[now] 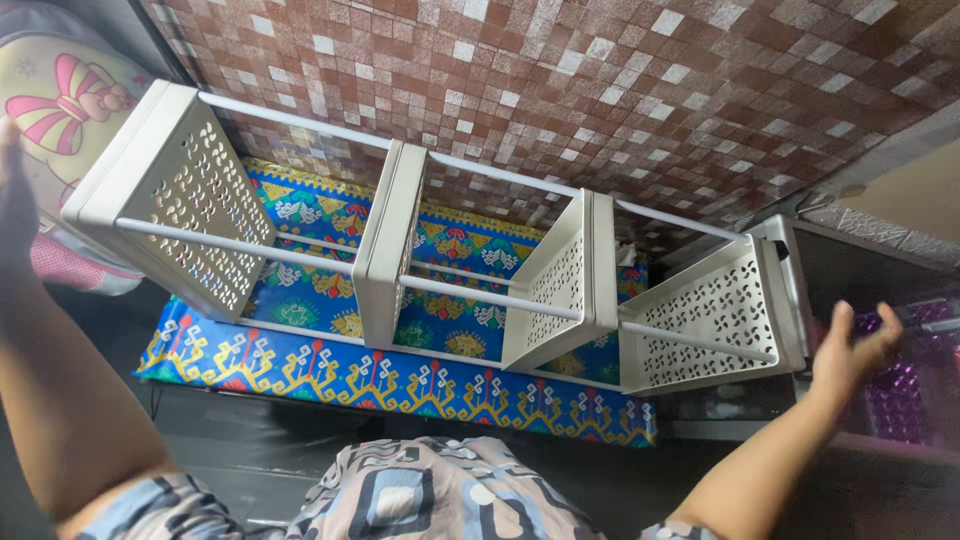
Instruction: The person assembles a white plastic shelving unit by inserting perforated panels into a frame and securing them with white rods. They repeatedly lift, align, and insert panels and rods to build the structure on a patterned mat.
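Over patterned mat (330,375), hands flank rack (420,260), open.

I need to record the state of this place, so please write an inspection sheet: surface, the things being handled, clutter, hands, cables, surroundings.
Surface: a mat with a bright blue, yellow and red pattern lies on a dark floor.
Things being handled: a white plastic shelf rack with four perforated trays joined by thin rods lies on its side over the mat.
Clutter: a cushion with a pink bow print at far left.
Hands: left hand at the frame edge beside the rack's end tray; right hand open, next to the other end tray, contact unclear.
Cables: nothing seen.
Surroundings: a brown mosaic tile wall; a dark cabinet at right.
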